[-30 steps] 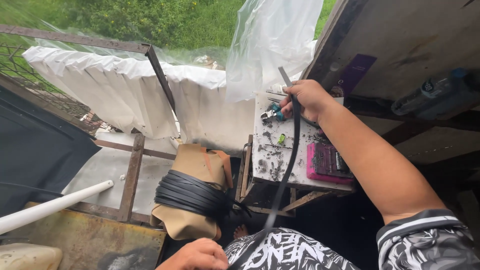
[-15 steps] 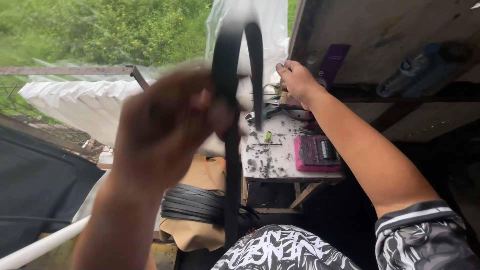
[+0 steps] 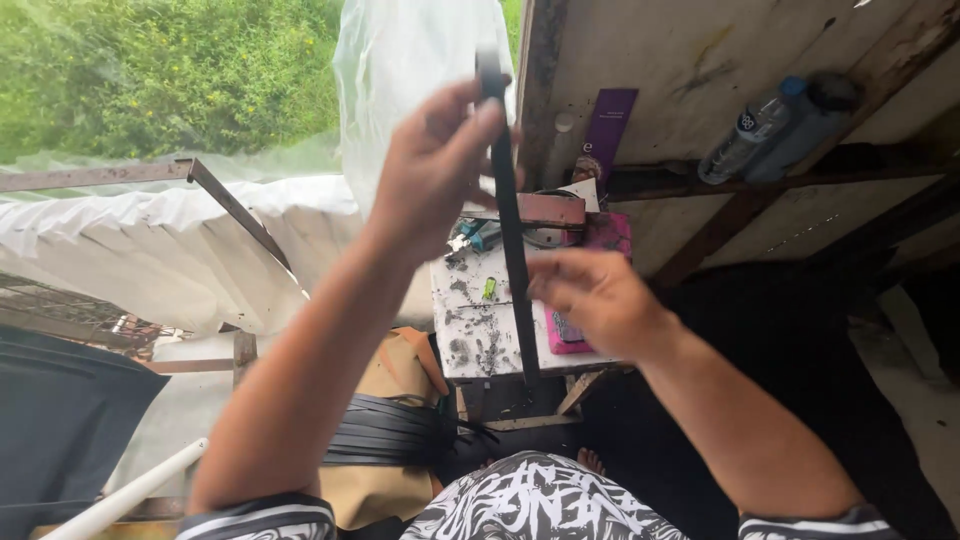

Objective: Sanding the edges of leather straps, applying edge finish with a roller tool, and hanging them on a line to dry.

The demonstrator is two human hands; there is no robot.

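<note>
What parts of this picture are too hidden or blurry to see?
Head view:
- Top end of the black strap: motion blur.
- Strap's lower end: lost in shadow under the small table.
- Pink thing: mostly behind the right hand.
- Left hand fingertips: blurred.
- Bundle of black strips: partly behind the left arm.

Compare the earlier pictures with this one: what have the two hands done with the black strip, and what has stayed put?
The left hand rose from the lap and took a grip on the black strip, holding it upright. The right hand left the small white table and came to the strip's middle. The table and the bundle of black strips stayed put.
</note>
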